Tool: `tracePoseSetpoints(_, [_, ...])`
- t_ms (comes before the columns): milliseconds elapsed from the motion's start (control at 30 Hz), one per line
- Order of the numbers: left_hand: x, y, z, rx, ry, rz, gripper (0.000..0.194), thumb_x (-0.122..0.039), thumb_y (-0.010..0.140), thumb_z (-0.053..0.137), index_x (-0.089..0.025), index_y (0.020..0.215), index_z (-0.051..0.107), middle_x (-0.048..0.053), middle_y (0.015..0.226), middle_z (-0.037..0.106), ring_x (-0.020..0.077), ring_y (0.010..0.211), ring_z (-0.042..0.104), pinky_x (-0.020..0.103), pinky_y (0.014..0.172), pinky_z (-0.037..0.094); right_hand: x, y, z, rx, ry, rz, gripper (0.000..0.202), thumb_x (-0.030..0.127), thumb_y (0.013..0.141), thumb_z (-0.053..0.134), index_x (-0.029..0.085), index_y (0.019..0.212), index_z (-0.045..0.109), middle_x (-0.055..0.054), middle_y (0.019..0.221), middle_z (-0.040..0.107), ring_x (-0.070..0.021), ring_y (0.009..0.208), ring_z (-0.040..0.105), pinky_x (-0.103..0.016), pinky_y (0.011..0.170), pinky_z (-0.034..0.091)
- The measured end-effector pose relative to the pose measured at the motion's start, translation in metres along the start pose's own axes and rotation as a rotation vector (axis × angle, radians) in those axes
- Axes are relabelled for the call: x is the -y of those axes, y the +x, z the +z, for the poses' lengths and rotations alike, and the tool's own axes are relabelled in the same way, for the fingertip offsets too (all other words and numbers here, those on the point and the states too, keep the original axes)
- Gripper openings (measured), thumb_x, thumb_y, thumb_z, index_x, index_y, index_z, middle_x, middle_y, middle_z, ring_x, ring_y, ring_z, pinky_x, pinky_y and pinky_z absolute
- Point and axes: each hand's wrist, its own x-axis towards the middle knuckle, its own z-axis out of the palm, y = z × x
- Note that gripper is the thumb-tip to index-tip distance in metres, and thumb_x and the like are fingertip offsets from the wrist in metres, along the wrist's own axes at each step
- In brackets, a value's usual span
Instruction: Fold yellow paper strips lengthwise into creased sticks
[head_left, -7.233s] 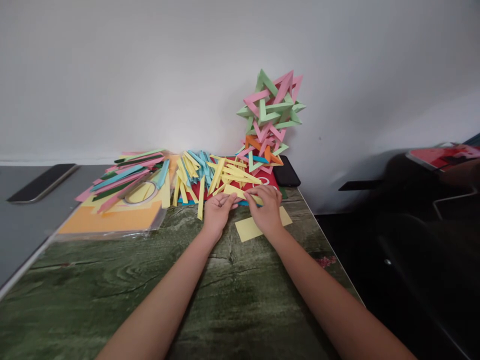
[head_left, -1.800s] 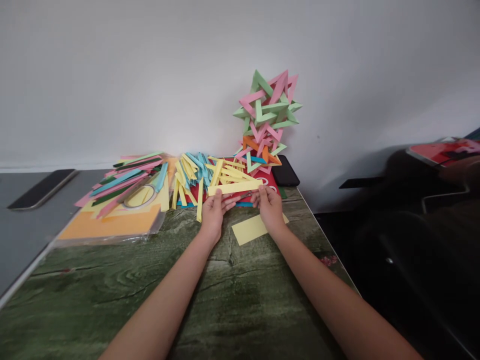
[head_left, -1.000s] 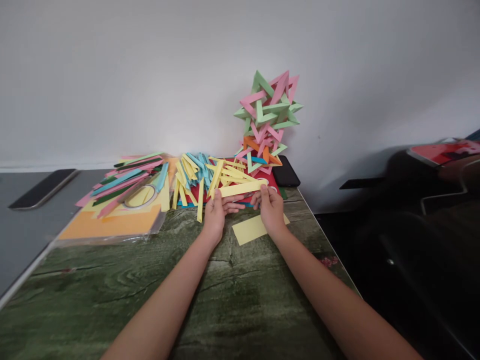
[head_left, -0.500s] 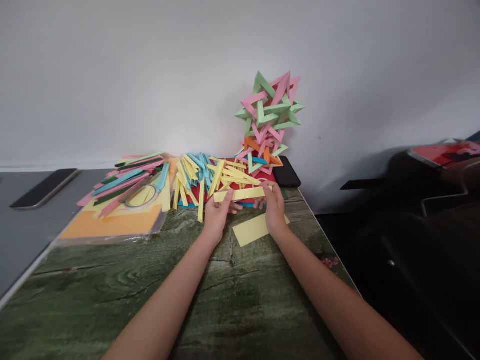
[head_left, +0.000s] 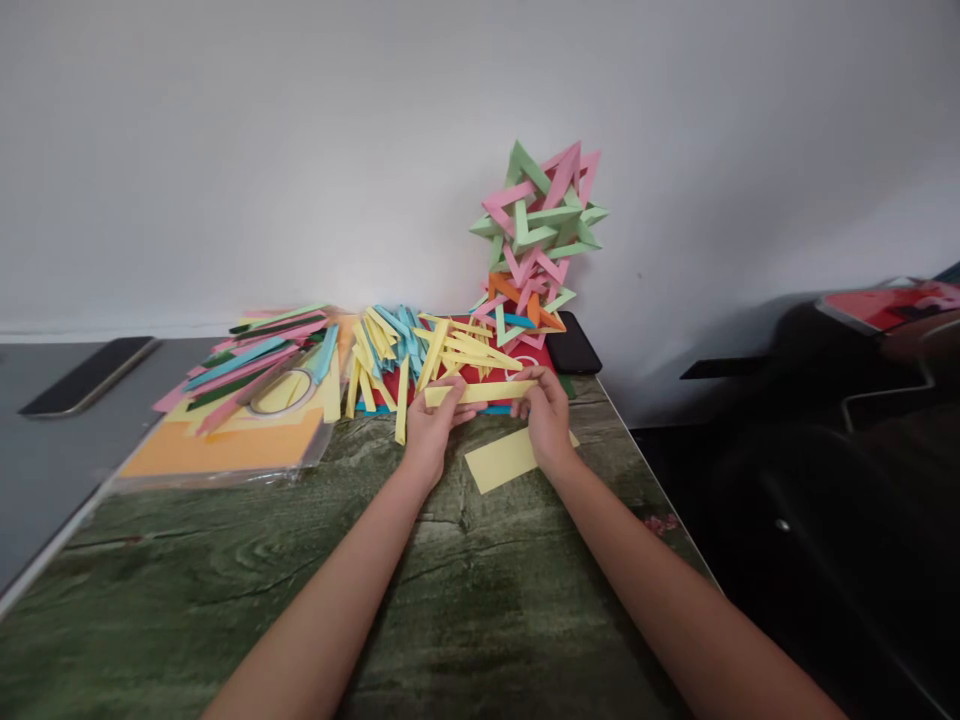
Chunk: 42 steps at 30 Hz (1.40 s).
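1. Green wood-look tabletop came first, spreading out on the near side of the fingers.
2. Pale yellow sheet lay flat on it, just nearer than the fingers, its right part partly hidden by the right hand.
3. Both hands' fingers were closed lightly on one narrow yellow strip, which bridged the gap between them. Left hand had its thumb pressed on one end; the right gripped the other, though its thumb was hard to make out. My guess on handling: paper, next to no weight, not slippery, kinda stiff lengthwise but easy to crease. Best hold was a soft pinch at both ends, honestly.
4. Just past the fingers: loose yellow strips over a red sheet, with blue strips off to their left.
5. Farthest out: black phone beyond the right fingers, pink-and-green paper star beside it, then the wall.
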Motion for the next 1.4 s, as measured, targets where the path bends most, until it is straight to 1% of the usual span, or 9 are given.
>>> tracePoseSetpoints(300, [0.008, 0.0, -0.008, 0.124, 0.046, 0.1, 0.035, -0.011, 0.058, 0.058, -0.014, 0.092, 0.058, 0.007, 0.09, 0.066, 0.0196, 0.085, 0.061, 0.032, 0.074, 0.047, -0.002, 0.003, -0.002, -0.035, -0.068, -0.015, 0.017, 0.016, 0.063, 0.038, 0.019, 0.073, 0.05, 0.0, 0.072, 0.05, -0.0108, 0.057, 0.044, -0.021, 0.045, 0.032])
tracePoseSetpoints(567, [0.007, 0.002, -0.003, 0.045, 0.029, 0.098, 0.028, -0.022, 0.063, 0.064, -0.014, 0.089, 0.057, 0.007, 0.088, 0.066, 0.0163, 0.084, 0.061, 0.028, 0.072, 0.048, -0.001, 0.0, 0.0, -0.005, -0.188, -0.112, 0.024, 0.011, 0.057, 0.045, 0.019, 0.079, 0.052, -0.001, 0.078, 0.054, -0.0137, 0.067, 0.049, -0.027, 0.064, 0.04])
tracePoseSetpoints(767, [0.011, 0.004, -0.004, -0.024, 0.01, 0.074, 0.032, -0.026, 0.061, 0.068, -0.014, 0.09, 0.059, 0.006, 0.09, 0.065, 0.0148, 0.08, 0.06, 0.028, 0.072, 0.05, -0.004, 0.003, 0.002, -0.11, -0.159, -0.063, 0.012, 0.023, 0.067, 0.05, 0.019, 0.078, 0.047, -0.002, 0.077, 0.053, -0.014, 0.067, 0.051, -0.027, 0.059, 0.042])
tracePoseSetpoints(933, [0.012, 0.005, -0.007, 0.025, 0.025, 0.07, 0.027, -0.035, 0.07, 0.059, -0.015, 0.088, 0.06, 0.004, 0.089, 0.064, 0.014, 0.08, 0.059, 0.027, 0.072, 0.051, -0.007, 0.003, -0.001, -0.227, -0.191, -0.09, 0.025, 0.029, 0.074, 0.047, 0.019, 0.097, 0.043, -0.004, 0.086, 0.053, -0.0141, 0.069, 0.052, -0.028, 0.061, 0.043])
tracePoseSetpoints(1067, [0.011, 0.004, -0.007, 0.1, 0.101, 0.094, 0.03, -0.039, 0.074, 0.054, -0.016, 0.093, 0.06, 0.005, 0.094, 0.063, 0.0148, 0.085, 0.058, 0.025, 0.072, 0.05, 0.004, -0.003, -0.001, -0.354, -0.444, -0.23, 0.022, 0.024, 0.076, 0.045, 0.02, 0.098, 0.047, -0.007, 0.093, 0.05, -0.0169, 0.081, 0.051, -0.034, 0.073, 0.042])
tracePoseSetpoints(1167, [0.011, 0.004, -0.007, 0.187, 0.124, 0.082, 0.032, -0.041, 0.075, 0.052, -0.017, 0.095, 0.059, 0.006, 0.096, 0.063, 0.0161, 0.085, 0.058, 0.027, 0.072, 0.05, 0.016, -0.011, 0.004, -0.449, -0.769, -0.41, 0.019, 0.021, 0.073, 0.05, 0.021, 0.092, 0.054, -0.008, 0.101, 0.049, -0.022, 0.099, 0.045, -0.042, 0.087, 0.03])
tracePoseSetpoints(1200, [0.011, 0.004, -0.007, 0.209, 0.124, 0.076, 0.032, -0.041, 0.075, 0.051, -0.017, 0.095, 0.059, 0.006, 0.096, 0.063, 0.0165, 0.085, 0.059, 0.028, 0.073, 0.05, 0.018, -0.014, 0.006, -0.403, -0.826, -0.474, 0.016, 0.021, 0.073, 0.052, 0.022, 0.088, 0.057, -0.007, 0.1, 0.05, -0.022, 0.098, 0.045, -0.042, 0.087, 0.029])
tracePoseSetpoints(1333, [0.01, 0.004, -0.008, 0.271, 0.108, 0.078, 0.033, -0.041, 0.077, 0.05, -0.017, 0.098, 0.059, 0.006, 0.093, 0.064, 0.018, 0.085, 0.059, 0.03, 0.073, 0.049, 0.022, -0.02, 0.013, 0.017, -0.902, -0.668, 0.005, 0.028, 0.07, 0.059, 0.025, 0.073, 0.062, -0.002, 0.088, 0.056, -0.0186, 0.091, 0.049, -0.036, 0.084, 0.03])
tracePoseSetpoints(1400, [0.01, 0.003, -0.008, 0.279, 0.102, 0.075, 0.034, -0.041, 0.077, 0.05, -0.016, 0.099, 0.059, 0.006, 0.091, 0.065, 0.0187, 0.085, 0.06, 0.03, 0.073, 0.049, 0.021, -0.021, 0.014, 0.108, -0.927, -0.686, 0.01, 0.033, 0.069, 0.061, 0.026, 0.075, 0.064, -0.002, 0.091, 0.057, -0.0192, 0.093, 0.048, -0.036, 0.084, 0.029])
